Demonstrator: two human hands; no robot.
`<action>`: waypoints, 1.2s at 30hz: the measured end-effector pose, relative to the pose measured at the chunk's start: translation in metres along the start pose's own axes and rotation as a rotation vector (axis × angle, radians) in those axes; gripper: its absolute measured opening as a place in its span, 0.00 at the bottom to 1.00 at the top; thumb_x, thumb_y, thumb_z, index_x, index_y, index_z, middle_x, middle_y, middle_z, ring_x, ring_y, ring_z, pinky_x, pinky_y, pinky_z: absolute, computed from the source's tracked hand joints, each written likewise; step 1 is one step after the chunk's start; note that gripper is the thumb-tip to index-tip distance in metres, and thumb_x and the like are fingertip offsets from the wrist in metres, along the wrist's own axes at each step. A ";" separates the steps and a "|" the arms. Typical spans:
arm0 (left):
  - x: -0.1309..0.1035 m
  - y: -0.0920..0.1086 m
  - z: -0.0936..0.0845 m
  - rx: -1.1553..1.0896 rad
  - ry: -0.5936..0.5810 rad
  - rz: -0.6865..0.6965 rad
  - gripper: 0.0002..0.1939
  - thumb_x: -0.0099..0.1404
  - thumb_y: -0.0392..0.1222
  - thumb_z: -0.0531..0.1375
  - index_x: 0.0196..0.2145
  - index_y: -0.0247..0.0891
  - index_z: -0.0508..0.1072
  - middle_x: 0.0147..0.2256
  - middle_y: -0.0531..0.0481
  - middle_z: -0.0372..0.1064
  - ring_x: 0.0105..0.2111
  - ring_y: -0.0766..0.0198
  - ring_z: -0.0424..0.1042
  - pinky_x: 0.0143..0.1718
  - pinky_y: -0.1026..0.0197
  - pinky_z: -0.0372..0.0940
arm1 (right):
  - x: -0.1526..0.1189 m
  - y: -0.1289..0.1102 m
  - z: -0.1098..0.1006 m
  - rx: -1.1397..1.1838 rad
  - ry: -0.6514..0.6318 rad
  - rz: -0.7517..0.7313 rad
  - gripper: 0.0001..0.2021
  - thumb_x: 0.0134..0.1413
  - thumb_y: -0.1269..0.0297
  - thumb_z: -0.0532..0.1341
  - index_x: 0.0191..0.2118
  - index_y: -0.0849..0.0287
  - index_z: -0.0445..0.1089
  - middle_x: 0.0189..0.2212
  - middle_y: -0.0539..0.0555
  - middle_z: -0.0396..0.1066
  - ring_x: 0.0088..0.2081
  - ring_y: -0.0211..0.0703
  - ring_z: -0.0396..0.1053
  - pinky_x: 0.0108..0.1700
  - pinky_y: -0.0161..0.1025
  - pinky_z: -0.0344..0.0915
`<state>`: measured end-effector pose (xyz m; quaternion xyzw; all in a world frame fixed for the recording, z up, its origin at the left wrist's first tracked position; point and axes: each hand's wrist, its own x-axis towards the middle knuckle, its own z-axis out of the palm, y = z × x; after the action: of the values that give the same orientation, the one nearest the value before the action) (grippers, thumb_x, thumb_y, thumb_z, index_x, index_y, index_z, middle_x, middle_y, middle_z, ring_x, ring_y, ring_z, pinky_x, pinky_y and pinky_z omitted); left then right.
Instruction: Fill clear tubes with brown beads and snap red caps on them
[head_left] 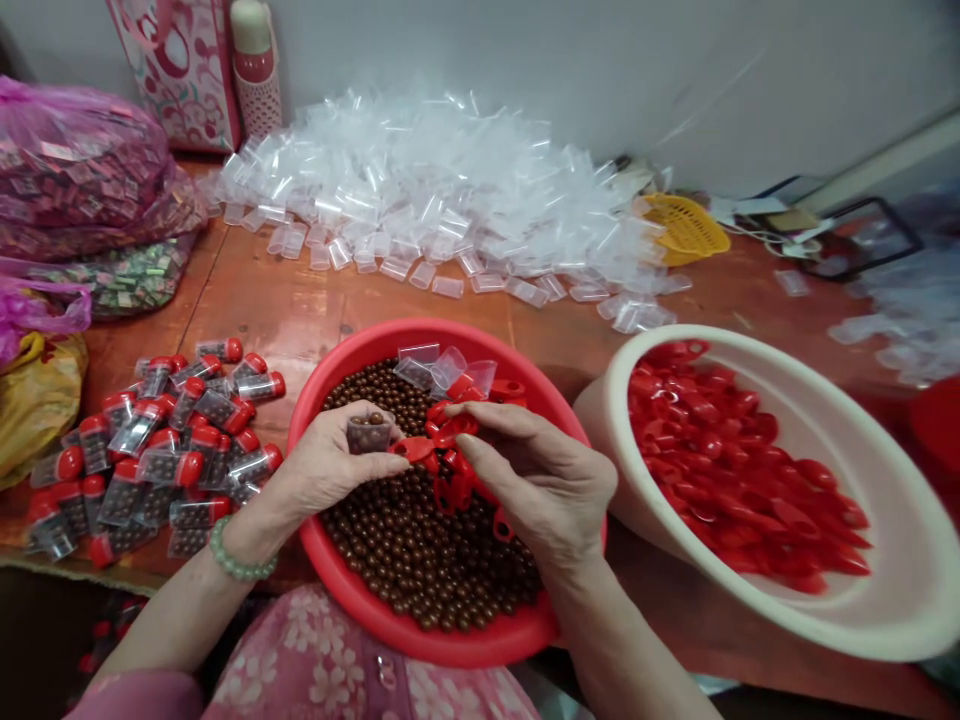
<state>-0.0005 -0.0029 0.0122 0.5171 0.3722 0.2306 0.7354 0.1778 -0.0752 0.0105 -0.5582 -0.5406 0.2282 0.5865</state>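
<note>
A red basin (pixel 352 600) sat at the near edge of the wooden table (pixel 300 310), filled with small brown balls (pixel 420 560); a few empty clear vials (pixel 442 368) and loose red caps (pixel 457 490) lay on top of the balls. To its right a cream basin (pixel 885 600) was tilted toward the viewer and held a heap of red caps (pixel 735 470); to the left of the red basin lay a pile of filled vials (pixel 150 440), each stopped with a red cap. Farther back a large heap of empty clear vials (pixel 435 190) spread across the table, with a yellow basket (pixel 686 230) at its right end; pink plastic bags (pixel 75 170) lay at the far left.

The left hand (pixel 330 465) was curled over the red basin, thumb and fingers closed on a small vial (pixel 369 432) holding brown balls; its long axis ran roughly upright, open mouth upward, and it stood at the fingertips on the side nearest the other hand. The right hand (pixel 540 480) was partly closed, its fingertips pinching a red cap (pixel 415 449) just beside the vial, with more caps bunched under its fingers; the cap pointed left toward the vial.
</note>
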 end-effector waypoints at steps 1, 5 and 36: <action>0.000 0.000 0.000 0.003 0.016 0.005 0.12 0.52 0.38 0.68 0.34 0.33 0.71 0.31 0.54 0.67 0.32 0.69 0.66 0.38 0.64 0.60 | 0.001 0.000 -0.001 -0.041 -0.030 -0.053 0.15 0.51 0.75 0.66 0.45 0.52 0.76 0.40 0.53 0.79 0.41 0.43 0.77 0.47 0.43 0.75; 0.000 -0.001 0.001 -0.031 0.025 0.002 0.13 0.51 0.38 0.68 0.32 0.33 0.70 0.29 0.55 0.66 0.30 0.70 0.64 0.36 0.65 0.59 | 0.007 -0.002 0.001 -0.217 -0.186 -0.253 0.21 0.53 0.78 0.63 0.51 0.51 0.73 0.42 0.55 0.78 0.43 0.42 0.76 0.46 0.39 0.75; 0.000 0.000 -0.005 -0.051 -0.194 -0.006 0.11 0.61 0.43 0.61 0.39 0.34 0.70 0.34 0.48 0.71 0.36 0.65 0.71 0.41 0.60 0.65 | 0.013 0.007 0.005 0.184 -0.198 0.396 0.11 0.53 0.62 0.67 0.43 0.53 0.76 0.41 0.53 0.79 0.42 0.41 0.76 0.48 0.41 0.74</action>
<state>-0.0044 0.0005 0.0115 0.5168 0.2948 0.1868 0.7817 0.1797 -0.0595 0.0079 -0.5725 -0.4525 0.4407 0.5228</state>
